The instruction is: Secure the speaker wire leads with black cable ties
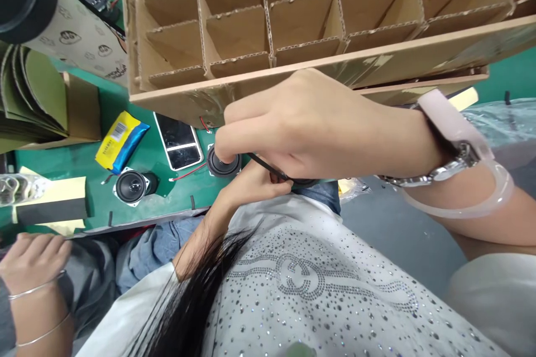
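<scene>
My right hand [288, 122] is closed, its fingers curled and pointing left over the bench. A thin black strip [268, 166] runs from under its fingers down to the fingertips of my left hand [259, 183]. My left hand is closed on the strip's lower end, low in front of my shirt. A dark, rounded edge shows just below my right hand; most of it is hidden, so its kind cannot be told. Partly behind my right fingertips, a black round speaker [221, 166] with a red wire lies on the green bench.
A divided cardboard box [176, 86] spans the back. Left on the bench are a phone [178, 142], a yellow-blue packet [121, 142], another speaker [132, 187], a patterned bottle [79, 28] and yellow-black strip sheets [52, 206]. Another person's hand [36, 259] rests at lower left.
</scene>
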A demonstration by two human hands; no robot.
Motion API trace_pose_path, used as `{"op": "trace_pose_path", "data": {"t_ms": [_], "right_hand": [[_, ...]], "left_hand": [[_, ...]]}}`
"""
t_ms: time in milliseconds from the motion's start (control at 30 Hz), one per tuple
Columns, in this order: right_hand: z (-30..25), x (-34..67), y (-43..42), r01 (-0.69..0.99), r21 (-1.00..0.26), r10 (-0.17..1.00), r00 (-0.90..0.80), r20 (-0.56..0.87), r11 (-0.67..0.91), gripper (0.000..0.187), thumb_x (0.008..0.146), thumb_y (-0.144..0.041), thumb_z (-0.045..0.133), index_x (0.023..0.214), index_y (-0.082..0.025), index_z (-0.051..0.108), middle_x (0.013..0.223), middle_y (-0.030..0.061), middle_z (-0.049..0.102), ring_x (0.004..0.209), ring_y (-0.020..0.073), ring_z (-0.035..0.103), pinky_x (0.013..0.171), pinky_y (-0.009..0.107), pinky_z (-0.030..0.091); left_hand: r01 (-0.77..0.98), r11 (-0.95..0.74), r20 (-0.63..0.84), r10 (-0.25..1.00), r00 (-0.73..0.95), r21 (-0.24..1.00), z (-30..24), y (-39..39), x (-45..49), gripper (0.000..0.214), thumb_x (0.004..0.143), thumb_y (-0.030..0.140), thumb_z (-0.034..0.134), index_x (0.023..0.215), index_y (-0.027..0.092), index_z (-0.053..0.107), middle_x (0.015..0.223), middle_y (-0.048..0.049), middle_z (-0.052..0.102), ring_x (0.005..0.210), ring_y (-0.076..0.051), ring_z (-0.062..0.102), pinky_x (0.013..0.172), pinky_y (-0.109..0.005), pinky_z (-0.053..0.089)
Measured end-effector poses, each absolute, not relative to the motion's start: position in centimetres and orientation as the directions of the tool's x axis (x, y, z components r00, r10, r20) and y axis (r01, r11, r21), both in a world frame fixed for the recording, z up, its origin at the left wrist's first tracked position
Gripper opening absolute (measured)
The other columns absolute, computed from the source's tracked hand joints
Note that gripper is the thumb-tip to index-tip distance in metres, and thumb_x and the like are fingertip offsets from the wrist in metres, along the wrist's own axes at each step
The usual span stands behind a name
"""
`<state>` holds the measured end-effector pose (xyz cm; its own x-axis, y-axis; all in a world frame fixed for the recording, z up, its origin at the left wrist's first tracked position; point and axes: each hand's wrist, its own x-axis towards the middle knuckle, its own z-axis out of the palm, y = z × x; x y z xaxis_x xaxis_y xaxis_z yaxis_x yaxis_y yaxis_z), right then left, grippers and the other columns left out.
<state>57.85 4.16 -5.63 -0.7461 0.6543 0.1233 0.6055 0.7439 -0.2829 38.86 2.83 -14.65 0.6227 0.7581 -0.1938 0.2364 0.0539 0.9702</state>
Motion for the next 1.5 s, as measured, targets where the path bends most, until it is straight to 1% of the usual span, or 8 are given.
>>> {"op": "trace_pose_path", "data": {"t_ms": [133,267,467,633,833,1067,1333,1500], "right_hand": [[-6.4,58.2,4.1,0.566,-0.309,0.633,-0.749,0.193,0.764,0.035,0.074,-0.004,0.038,0.097,-0.018,0.060,0.081,-0.0032,0.054,0.065,0.0053,0.032,0.060,0.027,0.011],[-6.9,58.2,4.0,0.569,-0.342,0.648,-0.737,0.190,0.748,0.033,0.073,-0.005,0.039,0.096,-0.018,0.060,0.082,-0.0038,0.053,0.066,0.0045,0.032,0.059,0.027,0.011],[-7.2,57.9,3.9,0.562,-0.365,0.646,-0.744,0.171,0.743,0.029,0.076,-0.005,0.040,0.095,-0.017,0.057,0.083,-0.0034,0.052,0.066,0.0040,0.030,0.059,0.026,0.012],[-7.3,57.5,3.9,0.557,-0.398,0.652,-0.741,0.157,0.729,0.023,0.080,-0.006,0.039,0.091,-0.015,0.057,0.080,-0.0033,0.051,0.064,0.0035,0.026,0.059,0.025,0.011],[-7.2,57.5,3.9,0.605,-0.459,0.701,-0.711,0.057,0.651,0.017,0.088,-0.012,0.041,0.087,-0.016,0.057,0.080,-0.0048,0.051,0.062,0.0035,0.024,0.058,0.025,0.012],[-7.5,58.1,4.0,0.617,-0.458,0.717,-0.694,0.066,0.640,0.018,0.085,-0.011,0.046,0.092,-0.019,0.060,0.084,-0.0063,0.056,0.066,0.0030,0.032,0.059,0.024,0.015],[-8.5,58.6,3.9,0.608,-0.452,0.718,-0.687,0.113,0.653,0.028,0.076,-0.004,0.045,0.092,-0.019,0.061,0.083,-0.0063,0.057,0.065,0.0032,0.034,0.058,0.025,0.016],[-9.0,58.6,3.8,0.620,-0.457,0.725,-0.684,0.083,0.638,0.024,0.079,-0.009,0.045,0.092,-0.020,0.062,0.080,-0.0059,0.056,0.064,0.0030,0.034,0.057,0.025,0.015]], "left_hand": [[0.278,-0.022,-0.210,0.596,0.775,0.960,-18.4,2.3,41.8,0.010,0.072,0.020,0.066,0.074,0.018,0.057,0.062,-0.0012,0.059,0.056,-0.017,0.057,0.050,-0.030,0.046],[0.231,0.189,-0.298,0.565,0.769,0.954,-19.0,1.3,40.6,0.010,0.076,0.018,0.062,0.082,0.018,0.054,0.062,-0.0022,0.065,0.052,-0.016,0.061,0.047,-0.027,0.048],[0.162,0.300,-0.318,0.602,0.733,0.940,-18.8,0.5,41.1,0.005,0.074,0.014,0.061,0.072,0.016,0.058,0.063,-0.0043,0.066,0.053,-0.016,0.062,0.051,-0.028,0.053],[0.148,0.355,-0.338,0.564,0.754,0.923,-18.8,0.1,41.0,0.013,0.082,0.023,0.061,0.072,0.015,0.059,0.068,-0.0088,0.068,0.055,-0.016,0.064,0.053,-0.029,0.055],[0.102,0.447,-0.369,0.566,0.738,0.889,-18.8,-0.6,40.6,0.018,0.089,0.033,0.058,0.095,0.018,0.051,0.072,-0.0074,0.070,0.063,-0.021,0.070,0.059,-0.033,0.059],[0.174,0.282,-0.323,0.661,0.677,0.943,-19.6,-0.2,39.8,0.039,0.086,0.020,0.062,0.121,0.020,0.043,0.071,-0.0014,0.070,0.066,-0.020,0.070,0.053,-0.026,0.053],[0.027,0.473,-0.371,0.654,0.660,0.881,-19.4,-0.9,40.5,0.034,0.087,0.029,0.062,0.109,0.022,0.037,0.061,0.0037,0.066,0.062,-0.019,0.072,0.056,-0.026,0.057],[-0.021,0.532,-0.426,0.700,0.573,0.847,-19.4,-2.7,41.2,0.040,0.086,0.036,0.063,0.108,0.024,0.032,0.061,0.0034,0.067,0.059,-0.020,0.071,0.055,-0.029,0.058]]}}
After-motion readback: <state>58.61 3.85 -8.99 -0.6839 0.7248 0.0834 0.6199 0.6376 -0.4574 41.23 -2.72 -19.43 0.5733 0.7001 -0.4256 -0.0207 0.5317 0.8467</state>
